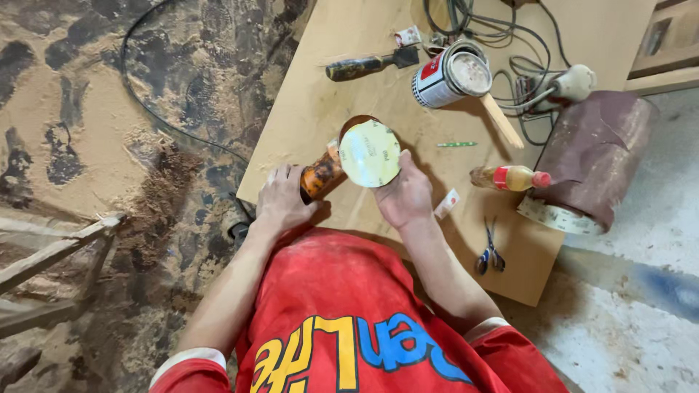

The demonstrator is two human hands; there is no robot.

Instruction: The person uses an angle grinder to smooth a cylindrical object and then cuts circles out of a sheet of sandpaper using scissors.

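Observation:
An orange, dust-caked power sander (324,175) lies tipped on the wooden board (342,44), its round pad facing up. A pale yellow sanding disc (369,153) sits on that pad. My left hand (282,200) grips the sander's body from the left. My right hand (405,195) holds the disc's lower right edge with its fingers behind the pad.
On the board lie a paintbrush (371,65), a tipped can (450,74) with a wooden stick (501,120), a small red-capped bottle (510,177), scissors (490,251), tangled cables (502,36) and a sandpaper roll (593,156). A black cable (145,102) runs over the sawdust floor at left.

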